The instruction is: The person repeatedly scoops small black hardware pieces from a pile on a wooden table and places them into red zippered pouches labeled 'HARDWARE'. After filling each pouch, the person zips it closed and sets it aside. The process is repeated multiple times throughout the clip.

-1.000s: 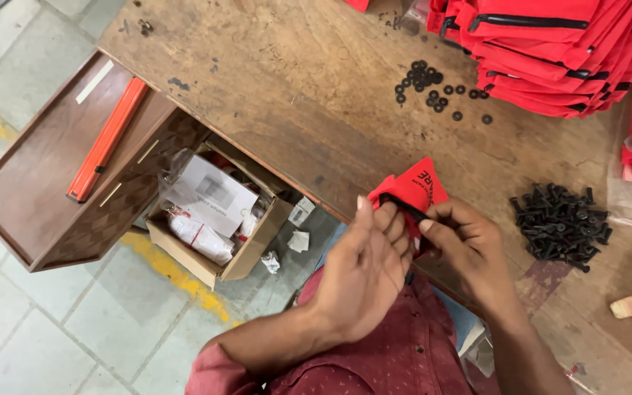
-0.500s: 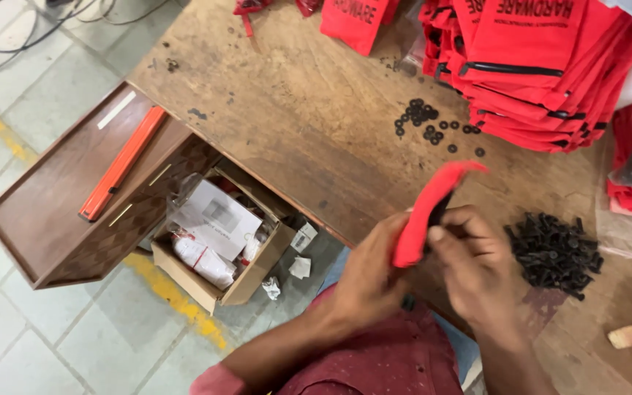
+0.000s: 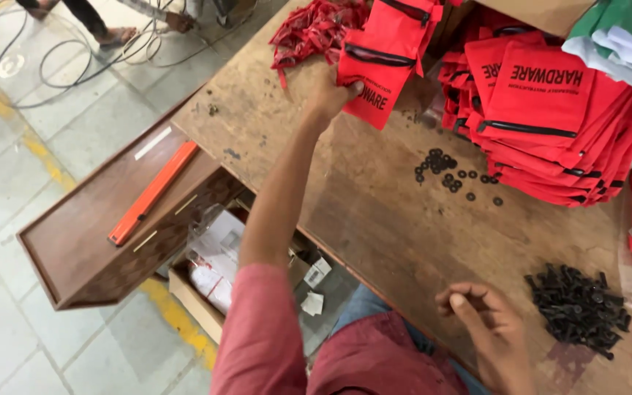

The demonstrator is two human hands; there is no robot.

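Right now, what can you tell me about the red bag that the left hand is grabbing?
The red pouch is a flat cloth bag, bright red, with a black zipper running across it near the top and black printing lower down. It looks empty and limp. It hangs tilted over the far side of the wooden table, with more red pouches right behind it. The left hand pinches its lower left corner, arm stretched out.

A red zip pouch (image 3: 383, 55) with black print hangs at the table's (image 3: 374, 212) far edge, a stack of like pouches (image 3: 550, 124) lies at far right, and below the table an open carton (image 3: 210, 292) holds white packets (image 3: 217, 252) beside small white labels (image 3: 316, 281).
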